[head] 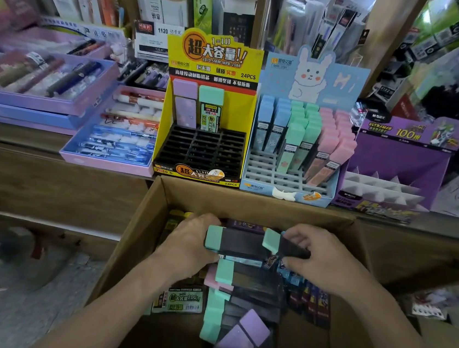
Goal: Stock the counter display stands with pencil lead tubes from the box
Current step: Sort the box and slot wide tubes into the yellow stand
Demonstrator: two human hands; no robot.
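**Display stands: three.** All stand on the wooden worktop (55,139), behind the open cardboard box (248,201).
- The yellow stand (247,58) is directly behind the box. It carries three upright lead tubes at its back, two lilac and one mint-capped, with black slots showing in front.
- The blue rabbit stand (347,81) is behind the box's right half. It carries six columns of tubes: two blue-capped, two mint and two pink. The number per column is not legible.
- The purple stand (395,164) is behind and right of the box, with white dividers showing.

**Surroundings.** Pen trays (44,104) lie on the worktop, far left of the box. Packed stationery shelves rise behind the stands.

**Hands: two, both over the box.**
- The left hand (186,243) has its grip closed round the cap end of one dark, mint-capped tube (237,242).
- The right hand (316,258) has its grip pinching the body of a second mint-capped tube (294,250).
- The two tubes overlap between the hands.

**Box contents.** Under the hands lie loose tubes (222,273). One lilac tube (244,338) lies at the near end.
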